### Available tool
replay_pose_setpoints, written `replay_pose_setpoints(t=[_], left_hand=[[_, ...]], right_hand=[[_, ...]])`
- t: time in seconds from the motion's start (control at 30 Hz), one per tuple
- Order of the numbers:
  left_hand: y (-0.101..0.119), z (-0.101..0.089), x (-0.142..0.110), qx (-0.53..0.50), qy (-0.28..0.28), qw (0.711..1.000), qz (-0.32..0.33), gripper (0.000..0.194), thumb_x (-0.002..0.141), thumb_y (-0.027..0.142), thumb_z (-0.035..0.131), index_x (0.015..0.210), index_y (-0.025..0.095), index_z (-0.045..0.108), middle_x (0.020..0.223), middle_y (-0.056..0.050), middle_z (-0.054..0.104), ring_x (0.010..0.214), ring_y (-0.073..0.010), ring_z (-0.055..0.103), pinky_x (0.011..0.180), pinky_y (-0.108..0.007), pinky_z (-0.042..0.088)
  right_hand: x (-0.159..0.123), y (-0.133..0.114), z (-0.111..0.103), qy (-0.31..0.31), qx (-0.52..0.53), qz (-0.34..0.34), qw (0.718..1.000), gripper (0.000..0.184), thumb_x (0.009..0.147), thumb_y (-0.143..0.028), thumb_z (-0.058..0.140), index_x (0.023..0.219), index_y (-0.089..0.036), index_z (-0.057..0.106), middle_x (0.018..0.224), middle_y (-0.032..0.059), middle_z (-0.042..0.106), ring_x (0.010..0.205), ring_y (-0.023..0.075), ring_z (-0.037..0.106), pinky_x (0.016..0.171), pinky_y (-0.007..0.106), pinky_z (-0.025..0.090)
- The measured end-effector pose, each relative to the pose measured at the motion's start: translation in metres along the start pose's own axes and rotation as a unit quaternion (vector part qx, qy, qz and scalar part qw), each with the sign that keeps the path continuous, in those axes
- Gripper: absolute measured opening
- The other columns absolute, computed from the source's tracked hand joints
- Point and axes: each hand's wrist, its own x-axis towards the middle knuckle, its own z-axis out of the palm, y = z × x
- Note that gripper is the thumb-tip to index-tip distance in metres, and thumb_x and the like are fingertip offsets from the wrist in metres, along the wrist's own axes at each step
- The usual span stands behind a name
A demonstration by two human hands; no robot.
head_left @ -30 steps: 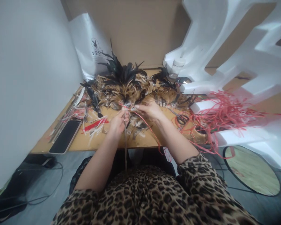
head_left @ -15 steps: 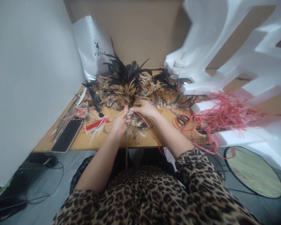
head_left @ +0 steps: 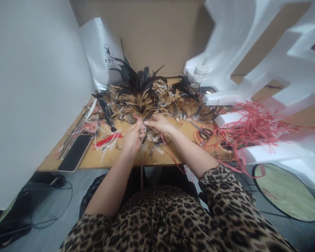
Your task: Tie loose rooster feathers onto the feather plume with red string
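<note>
My left hand (head_left: 134,135) is closed around the thin stick of a feather duster (head_left: 141,92), just below its feathers. Black plumes fan out at the far end, with golden-brown ones lower down, and the bare stick (head_left: 141,164) runs back toward my body. Thumb and fingers of my right hand (head_left: 160,125) pinch together at the base of the feathers, touching the left fingertips. From under this hand a red plastic strip (head_left: 170,152) trails over the table edge. What exactly lies between the right fingertips is partly hidden.
Loose feathers (head_left: 183,106) cover the back of the wooden table (head_left: 115,160). A phone (head_left: 75,153) lies left, scissors (head_left: 205,133) right. Tangled red strips (head_left: 259,122) rest on white foam pieces (head_left: 275,152). A white bag (head_left: 98,52) and a clear jar (head_left: 198,76) stand behind.
The feather head has shifted slightly left and its plumes have spread a little. My right fingers have moved slightly at the feather base, and less of the red strip shows beside them.
</note>
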Motion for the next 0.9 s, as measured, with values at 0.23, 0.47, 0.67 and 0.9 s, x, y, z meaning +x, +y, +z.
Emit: replay_pose_setpoints(t=[0.23,0.47,0.67,0.9], left_hand=[[0.003,-0.004,0.003,-0.003,0.010,1.000,0.025,0.019,0.079,0.020,0.065,0.066,0.011,0.055,0.053,0.001,0.050,0.041,-0.0019,0.039,0.034,-0.010,0.024],[0.003,-0.001,0.001,0.022,0.010,0.998,0.060,0.021,0.078,0.022,0.066,0.065,0.010,0.056,0.053,0.001,0.051,0.040,-0.0015,0.039,0.035,-0.010,0.023],[0.002,0.002,-0.002,0.045,0.011,0.996,0.075,0.024,0.074,0.027,0.070,0.064,0.010,0.057,0.051,0.001,0.051,0.040,-0.0018,0.039,0.034,-0.011,0.022],[0.002,0.001,-0.005,0.055,0.023,0.995,0.078,0.022,0.071,0.027,0.072,0.068,0.010,0.059,0.051,0.001,0.052,0.041,-0.0024,0.040,0.035,-0.011,0.023]], right_hand=[[-0.002,0.017,0.008,0.096,-0.010,-0.086,0.992,0.027,0.058,-0.038,0.074,0.067,-0.013,0.065,0.060,-0.0016,0.062,0.054,0.0073,0.048,0.058,0.022,0.039],[-0.012,0.012,0.008,0.043,-0.157,-0.111,0.980,0.009,0.071,-0.021,0.063,0.070,-0.013,0.067,0.058,-0.0014,0.060,0.053,0.0073,0.049,0.056,0.020,0.039],[-0.014,-0.004,0.013,-0.021,0.032,0.044,0.998,0.018,0.068,-0.015,0.067,0.080,-0.016,0.054,0.056,-0.0037,0.059,0.045,0.0068,0.051,0.044,0.018,0.040],[-0.012,0.004,0.018,0.084,0.072,-0.027,0.993,0.020,0.064,-0.026,0.072,0.067,-0.015,0.055,0.050,-0.0069,0.051,0.042,0.0031,0.039,0.043,0.016,0.030]])
